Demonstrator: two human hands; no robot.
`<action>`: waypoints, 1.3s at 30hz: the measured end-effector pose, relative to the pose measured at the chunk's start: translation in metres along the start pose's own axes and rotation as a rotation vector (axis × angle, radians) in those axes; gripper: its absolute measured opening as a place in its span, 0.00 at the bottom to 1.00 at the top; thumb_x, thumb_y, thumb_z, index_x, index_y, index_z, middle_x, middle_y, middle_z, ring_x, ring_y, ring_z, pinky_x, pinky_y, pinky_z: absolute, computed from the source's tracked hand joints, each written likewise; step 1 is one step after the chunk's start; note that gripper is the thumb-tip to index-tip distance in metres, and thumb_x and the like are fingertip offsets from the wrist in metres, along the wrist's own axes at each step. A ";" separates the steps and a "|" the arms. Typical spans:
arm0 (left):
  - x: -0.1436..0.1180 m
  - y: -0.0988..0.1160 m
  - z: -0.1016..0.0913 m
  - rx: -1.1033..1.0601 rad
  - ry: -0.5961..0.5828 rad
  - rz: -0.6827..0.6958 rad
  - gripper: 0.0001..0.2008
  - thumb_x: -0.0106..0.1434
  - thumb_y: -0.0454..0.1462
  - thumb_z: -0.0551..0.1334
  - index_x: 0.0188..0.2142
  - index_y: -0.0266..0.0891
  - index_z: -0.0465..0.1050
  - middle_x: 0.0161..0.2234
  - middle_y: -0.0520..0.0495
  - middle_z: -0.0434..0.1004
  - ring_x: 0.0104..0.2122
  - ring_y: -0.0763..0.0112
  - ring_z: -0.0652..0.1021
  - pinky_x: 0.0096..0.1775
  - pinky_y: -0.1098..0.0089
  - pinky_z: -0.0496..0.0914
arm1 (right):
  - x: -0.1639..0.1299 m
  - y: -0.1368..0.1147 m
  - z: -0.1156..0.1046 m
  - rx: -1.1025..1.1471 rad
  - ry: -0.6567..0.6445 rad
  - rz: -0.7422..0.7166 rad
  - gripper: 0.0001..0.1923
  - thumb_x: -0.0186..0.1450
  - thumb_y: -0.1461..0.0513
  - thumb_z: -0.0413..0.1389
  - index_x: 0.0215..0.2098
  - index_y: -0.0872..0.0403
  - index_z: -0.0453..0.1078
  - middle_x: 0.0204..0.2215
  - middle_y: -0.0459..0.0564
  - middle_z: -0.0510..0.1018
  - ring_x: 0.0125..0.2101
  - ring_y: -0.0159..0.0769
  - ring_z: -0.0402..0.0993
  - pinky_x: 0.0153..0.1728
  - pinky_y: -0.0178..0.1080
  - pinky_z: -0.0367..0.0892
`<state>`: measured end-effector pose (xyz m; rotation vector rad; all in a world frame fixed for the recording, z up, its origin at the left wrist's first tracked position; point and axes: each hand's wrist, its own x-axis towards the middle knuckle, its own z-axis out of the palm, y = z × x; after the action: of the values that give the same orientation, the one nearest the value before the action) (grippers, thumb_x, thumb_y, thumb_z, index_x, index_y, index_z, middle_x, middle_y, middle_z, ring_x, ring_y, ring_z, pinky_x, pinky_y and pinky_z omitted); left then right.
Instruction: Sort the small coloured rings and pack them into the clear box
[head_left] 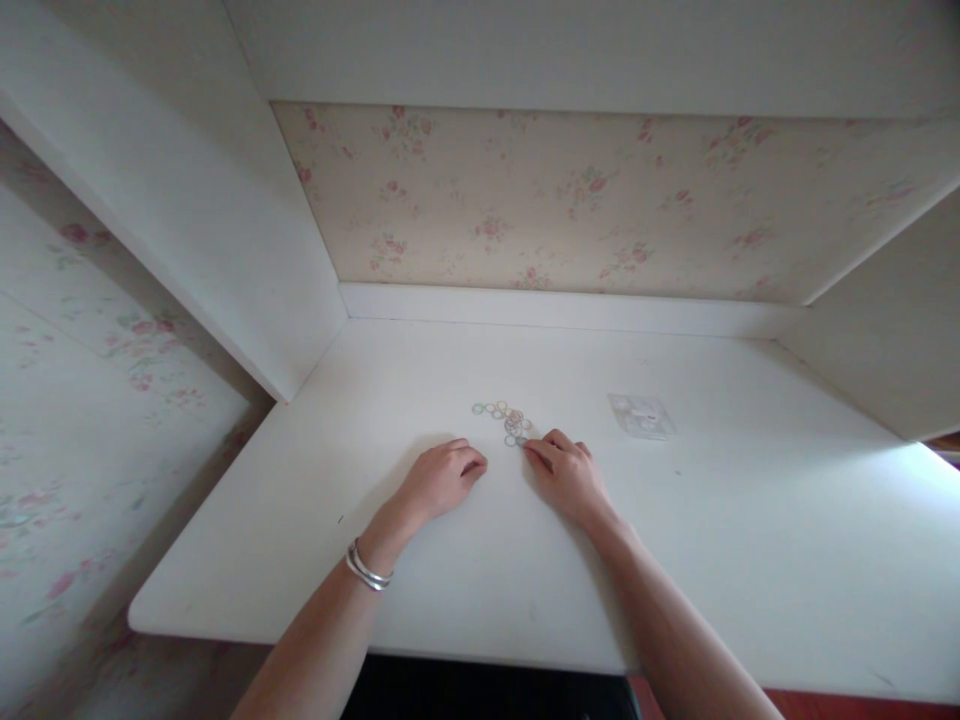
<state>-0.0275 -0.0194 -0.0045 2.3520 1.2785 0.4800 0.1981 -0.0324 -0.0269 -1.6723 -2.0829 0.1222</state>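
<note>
A loose cluster of small thin rings (513, 424) lies on the white desktop, in pale green, yellowish and greyish tones. Whether they are metal or elastic is too small to tell. My right hand (568, 474) is at the cluster's near right edge, its thumb and index finger closed on a greyish ring (522, 441). To the left and nearer to me, my left hand (444, 478) rests on the desktop, apart from the rings. Its thumb and index finger are pressed together, and anything between them is hidden. A silver bracelet (367, 568) circles the left wrist.
A flat clear plastic packet (642, 416) lies right of the rings. White panels (292, 200) enclose the desktop (262, 520) at the left and right, with floral wallpaper (555, 200) behind. The desktop's rounded front-left corner shows at the lower left.
</note>
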 end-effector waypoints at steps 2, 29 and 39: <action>0.000 0.000 0.001 -0.004 -0.002 0.002 0.10 0.64 0.38 0.54 0.35 0.43 0.75 0.35 0.50 0.76 0.35 0.71 0.75 0.40 0.72 0.66 | 0.000 0.000 -0.001 -0.014 -0.017 -0.004 0.14 0.67 0.59 0.46 0.38 0.48 0.74 0.33 0.47 0.73 0.34 0.31 0.70 0.38 0.36 0.57; -0.001 -0.001 -0.009 -0.006 0.035 0.001 0.11 0.64 0.39 0.56 0.31 0.43 0.77 0.30 0.50 0.75 0.30 0.72 0.73 0.34 0.73 0.64 | -0.005 -0.025 -0.002 0.093 -0.056 -0.214 0.14 0.69 0.62 0.43 0.37 0.52 0.71 0.32 0.50 0.73 0.33 0.32 0.67 0.37 0.35 0.57; 0.005 -0.003 -0.008 -0.050 0.258 -0.063 0.08 0.63 0.37 0.56 0.34 0.40 0.74 0.30 0.50 0.73 0.29 0.74 0.71 0.33 0.73 0.64 | -0.006 -0.029 0.004 0.095 -0.042 -0.284 0.11 0.67 0.64 0.47 0.37 0.50 0.72 0.31 0.48 0.73 0.31 0.31 0.68 0.37 0.35 0.56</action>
<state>-0.0310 -0.0121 0.0015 2.2555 1.4300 0.8073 0.1717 -0.0442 -0.0220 -1.3145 -2.2832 0.1631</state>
